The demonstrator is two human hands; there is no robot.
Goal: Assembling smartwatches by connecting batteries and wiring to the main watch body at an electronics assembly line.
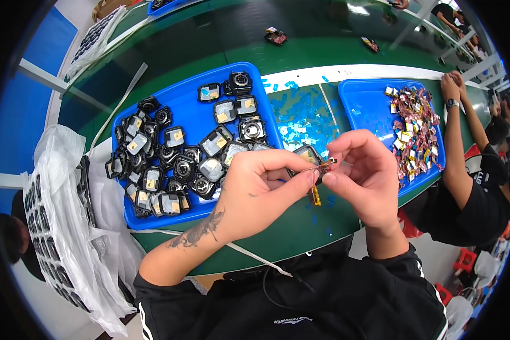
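My left hand [260,184] pinches a small electronic assembly [323,167] between thumb and forefinger. A yellow flex cable strip [316,197] hangs down from the assembly. My right hand [365,175] closes thumb and fingertips around the other end of it. Right behind the fingers sits a black watch case [307,154], partly hidden; whether my left fingers hold it too, I cannot tell. To the left, a blue tray [195,220] bears many black watch cases [184,168], some with round sensor backs, others with grey rectangular insides.
Small blue film pieces [300,116] litter the bench between the trays. A second blue tray [374,85] at right holds a heap of small electronic modules [416,133]. Two loose modules lie on the green conveyor [317,28]. A co-worker's arms [456,130] rest beyond the right tray. Plastic-wrapped trays [56,226] stand at left.
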